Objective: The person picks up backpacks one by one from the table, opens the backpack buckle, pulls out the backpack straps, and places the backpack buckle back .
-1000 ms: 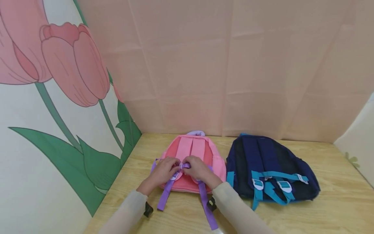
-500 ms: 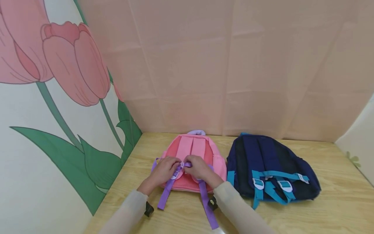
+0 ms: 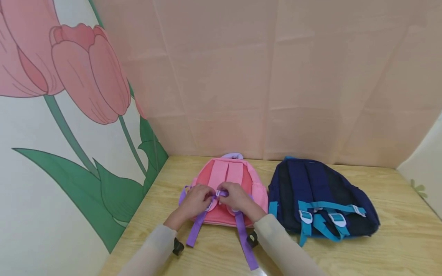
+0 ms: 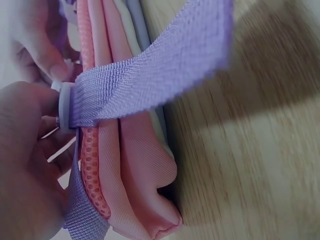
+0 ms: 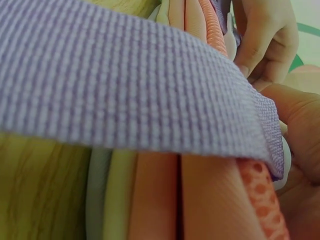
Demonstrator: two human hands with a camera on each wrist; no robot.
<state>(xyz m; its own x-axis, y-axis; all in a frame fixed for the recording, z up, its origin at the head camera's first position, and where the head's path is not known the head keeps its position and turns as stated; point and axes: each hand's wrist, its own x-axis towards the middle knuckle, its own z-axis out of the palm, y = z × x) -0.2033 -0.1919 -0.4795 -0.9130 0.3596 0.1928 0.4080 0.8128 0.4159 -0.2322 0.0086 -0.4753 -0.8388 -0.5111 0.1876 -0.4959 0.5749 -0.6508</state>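
A pink backpack [image 3: 228,172] lies with its shoulder straps facing up. Over its middle, a small white buckle [image 3: 218,193] on a purple strap [image 3: 223,194] sits between the two hands. The left hand [image 3: 197,200] pinches the buckle from the left, its fingertips partly hidden. The right hand [image 3: 236,196] pinches the purple strap just right of the buckle. In the left wrist view, purple webbing [image 4: 150,75] passes through a white strap adjuster [image 4: 65,107] near the left hand. Broad webbing [image 5: 135,80] covers much of the right wrist view, in front of the right hand [image 5: 305,135].
To the right, a navy backpack [image 3: 317,195] with turquoise straps [image 3: 331,206] rests on the wooden table [image 3: 397,230]. Loose purple strap ends [image 3: 246,243] trail toward the front. A pink cloth [image 3: 241,76] hangs behind, and a tulip-printed panel [image 3: 69,191] stands at left.
Both hands keep their pinch and have shifted only slightly. The buckle has moved a little up and to the right between them. Neither backpack has visibly moved on the table.
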